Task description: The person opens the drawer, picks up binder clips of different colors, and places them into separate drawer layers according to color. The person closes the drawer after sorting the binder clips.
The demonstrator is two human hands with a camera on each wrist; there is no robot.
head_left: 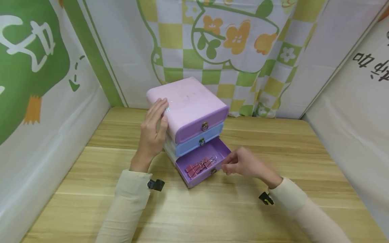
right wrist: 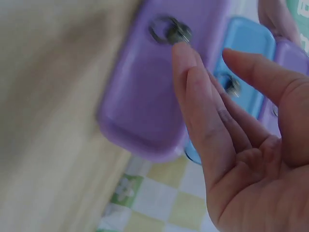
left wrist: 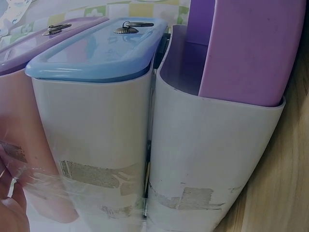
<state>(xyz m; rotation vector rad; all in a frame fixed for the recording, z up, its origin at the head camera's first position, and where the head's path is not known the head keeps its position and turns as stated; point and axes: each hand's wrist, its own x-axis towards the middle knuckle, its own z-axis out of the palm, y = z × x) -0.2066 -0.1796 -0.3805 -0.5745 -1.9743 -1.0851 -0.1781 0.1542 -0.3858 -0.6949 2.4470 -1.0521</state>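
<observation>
A stacked drawer unit point(head_left: 194, 98) with a pink top stands on the table. Its lowest purple drawer point(head_left: 194, 182) is pulled out, and several pink binder clips point(head_left: 194, 168) lie inside. My left hand point(head_left: 152, 133) rests on the unit's upper left side, fingers extended over the top edge. Beside the right part of the drawer front is my right hand point(head_left: 246, 163). In the right wrist view its fingertips point(right wrist: 183, 58) are close to the drawer's ring pull point(right wrist: 177, 33); whether they touch is unclear. The thumb stands apart, with nothing held between.
Above the pulled-out drawer, the blue drawer point(head_left: 209, 132) and the top purple drawer point(head_left: 191, 130) are closed. A patterned curtain point(head_left: 243, 81) hangs behind the unit. Printed cloth walls border the wooden table point(head_left: 212, 216) on both sides.
</observation>
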